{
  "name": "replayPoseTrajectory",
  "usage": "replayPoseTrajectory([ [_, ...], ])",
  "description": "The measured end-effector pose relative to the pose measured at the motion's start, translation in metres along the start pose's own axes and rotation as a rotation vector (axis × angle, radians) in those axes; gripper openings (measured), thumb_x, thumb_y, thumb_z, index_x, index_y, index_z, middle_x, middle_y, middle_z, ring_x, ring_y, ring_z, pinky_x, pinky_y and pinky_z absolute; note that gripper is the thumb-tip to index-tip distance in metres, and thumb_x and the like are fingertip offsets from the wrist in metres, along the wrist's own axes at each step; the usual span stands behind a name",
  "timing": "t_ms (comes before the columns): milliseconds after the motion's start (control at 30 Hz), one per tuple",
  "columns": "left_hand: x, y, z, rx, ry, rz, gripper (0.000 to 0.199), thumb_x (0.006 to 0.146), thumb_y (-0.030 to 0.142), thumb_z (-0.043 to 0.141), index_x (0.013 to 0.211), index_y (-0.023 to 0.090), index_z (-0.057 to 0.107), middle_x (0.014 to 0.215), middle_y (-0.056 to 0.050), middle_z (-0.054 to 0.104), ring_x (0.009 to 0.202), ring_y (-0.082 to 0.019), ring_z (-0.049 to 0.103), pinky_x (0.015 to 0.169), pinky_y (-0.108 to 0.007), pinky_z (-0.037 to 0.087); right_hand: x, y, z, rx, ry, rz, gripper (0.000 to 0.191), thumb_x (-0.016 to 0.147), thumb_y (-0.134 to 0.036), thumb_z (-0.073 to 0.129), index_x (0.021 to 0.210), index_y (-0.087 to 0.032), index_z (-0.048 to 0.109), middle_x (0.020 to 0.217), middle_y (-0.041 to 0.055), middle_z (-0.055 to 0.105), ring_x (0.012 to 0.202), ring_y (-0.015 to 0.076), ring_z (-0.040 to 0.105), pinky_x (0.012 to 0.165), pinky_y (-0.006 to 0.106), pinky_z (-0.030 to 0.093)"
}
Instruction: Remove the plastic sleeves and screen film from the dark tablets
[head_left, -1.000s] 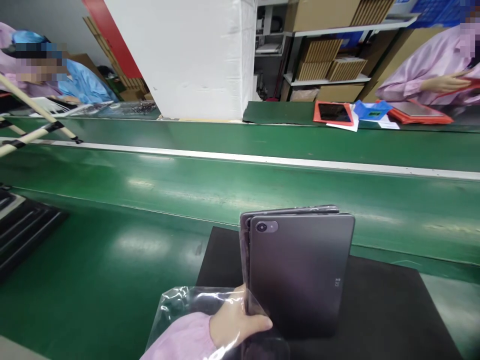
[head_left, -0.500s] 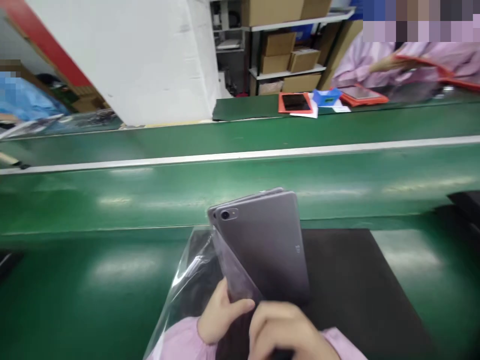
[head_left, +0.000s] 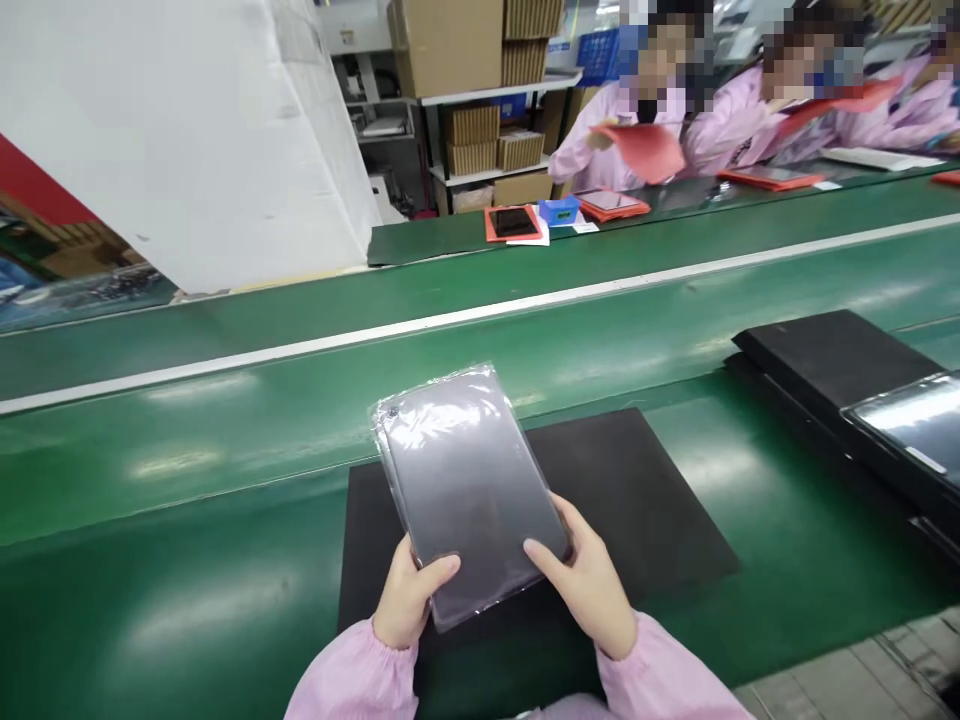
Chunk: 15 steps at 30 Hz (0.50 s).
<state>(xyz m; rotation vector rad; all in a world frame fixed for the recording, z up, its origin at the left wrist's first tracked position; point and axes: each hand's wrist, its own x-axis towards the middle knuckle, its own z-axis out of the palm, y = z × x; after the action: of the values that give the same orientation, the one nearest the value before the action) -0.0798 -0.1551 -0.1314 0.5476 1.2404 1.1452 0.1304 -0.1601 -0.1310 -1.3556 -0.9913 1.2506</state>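
Observation:
A grey tablet (head_left: 472,480), back side up and inside a clear plastic sleeve, is held between my two hands. The sleeve's glossy film covers it, and the camera lens shows at its upper left corner. My left hand (head_left: 409,595) grips the lower left edge, thumb on the back. On the lower right edge my right hand (head_left: 589,575) has its thumb pressed down, fingers underneath and mostly hidden. Beneath the tablet a black mat (head_left: 630,500) lies flat on the green work surface (head_left: 187,600).
At the right sit stacked black pads (head_left: 840,360) with a bagged tablet (head_left: 915,430) on them. Beyond the green conveyor (head_left: 315,410), co-workers in pink sleeves handle red sheets (head_left: 649,152). A tablet on a red pad (head_left: 514,222) and a blue box (head_left: 559,210) stand across from me.
Previously only partly in the sleeve, the tablet is now covered by it. My right hand has moved from the lower middle to the tablet's right edge. The view has turned right.

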Motion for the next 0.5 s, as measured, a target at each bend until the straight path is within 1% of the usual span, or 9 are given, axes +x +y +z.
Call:
replayPoseTrajectory([
  [67, -0.002, -0.002, 0.000, 0.046, 0.011, 0.067, 0.056, 0.048, 0.040, 0.094, 0.090, 0.013, 0.071, 0.085, -0.009, 0.076, 0.077, -0.025, 0.070, 0.072, -0.033, 0.056, -0.007, 0.000, 0.008, 0.091, 0.013, 0.090, 0.052, 0.074, -0.045, 0.083, 0.118, -0.018, 0.071, 0.116, 0.0136, 0.076, 0.110, 0.0318, 0.072, 0.098, 0.048, 0.058],
  [133, -0.002, -0.005, -0.003, 0.106, 0.022, 0.133, 0.059, 0.046, 0.048, 0.095, 0.086, 0.012, 0.071, 0.080, -0.009, 0.075, 0.073, -0.023, 0.068, 0.069, -0.031, 0.055, -0.013, -0.002, 0.008, 0.166, 0.016, 0.115, 0.048, 0.073, -0.049, 0.084, 0.106, -0.016, 0.075, 0.105, 0.0136, 0.079, 0.102, 0.0325, 0.075, 0.096, 0.049, 0.059],
  [167, -0.001, -0.007, -0.004, 0.133, 0.025, 0.157, 0.061, 0.046, 0.053, 0.094, 0.084, 0.011, 0.071, 0.079, -0.009, 0.075, 0.071, -0.022, 0.067, 0.067, -0.030, 0.054, -0.015, -0.003, 0.006, 0.191, 0.023, 0.109, 0.047, 0.072, -0.051, 0.084, 0.103, -0.015, 0.076, 0.102, 0.0137, 0.079, 0.098, 0.0322, 0.076, 0.094, 0.049, 0.059],
  [233, 0.001, -0.010, -0.008, 0.172, 0.015, 0.146, 0.067, 0.044, 0.062, 0.092, 0.080, 0.010, 0.071, 0.075, -0.010, 0.074, 0.068, -0.023, 0.067, 0.063, -0.029, 0.054, -0.022, -0.003, 0.005, 0.240, 0.058, 0.098, 0.048, 0.073, -0.053, 0.083, 0.102, -0.015, 0.077, 0.100, 0.0138, 0.080, 0.093, 0.0313, 0.076, 0.092, 0.049, 0.060],
  [333, 0.004, -0.014, -0.012, 0.178, -0.009, 0.052, 0.076, 0.039, 0.070, 0.090, 0.079, 0.009, 0.070, 0.072, -0.012, 0.072, 0.069, -0.027, 0.069, 0.062, -0.032, 0.055, -0.030, -0.001, 0.005, 0.289, 0.136, 0.070, 0.047, 0.073, -0.052, 0.083, 0.101, -0.014, 0.077, 0.098, 0.0139, 0.080, 0.088, 0.0304, 0.077, 0.088, 0.048, 0.062],
  [367, 0.005, -0.014, -0.013, 0.169, -0.006, 0.027, 0.079, 0.040, 0.073, 0.088, 0.082, 0.008, 0.071, 0.072, -0.011, 0.072, 0.070, -0.029, 0.070, 0.062, -0.033, 0.055, -0.030, 0.001, 0.005, 0.298, 0.173, 0.058, 0.046, 0.073, -0.051, 0.083, 0.101, -0.014, 0.077, 0.096, 0.0136, 0.080, 0.086, 0.0302, 0.077, 0.085, 0.047, 0.063],
  [433, 0.003, -0.014, -0.016, 0.154, 0.044, 0.023, 0.078, 0.049, 0.074, 0.084, 0.090, 0.009, 0.072, 0.076, -0.010, 0.073, 0.073, -0.028, 0.070, 0.062, -0.033, 0.055, -0.028, 0.001, -0.003, 0.305, 0.278, 0.023, 0.044, 0.075, -0.051, 0.080, 0.099, -0.014, 0.077, 0.089, 0.0124, 0.080, 0.080, 0.0297, 0.078, 0.077, 0.045, 0.065],
  [500, 0.002, -0.014, -0.025, 0.172, 0.121, 0.063, 0.068, 0.062, 0.071, 0.081, 0.094, 0.011, 0.073, 0.084, -0.009, 0.075, 0.078, -0.027, 0.071, 0.065, -0.031, 0.055, -0.023, -0.001, -0.020, 0.290, 0.425, -0.034, 0.041, 0.079, -0.051, 0.076, 0.096, -0.015, 0.076, 0.081, 0.0106, 0.080, 0.074, 0.0294, 0.078, 0.071, 0.043, 0.065],
])
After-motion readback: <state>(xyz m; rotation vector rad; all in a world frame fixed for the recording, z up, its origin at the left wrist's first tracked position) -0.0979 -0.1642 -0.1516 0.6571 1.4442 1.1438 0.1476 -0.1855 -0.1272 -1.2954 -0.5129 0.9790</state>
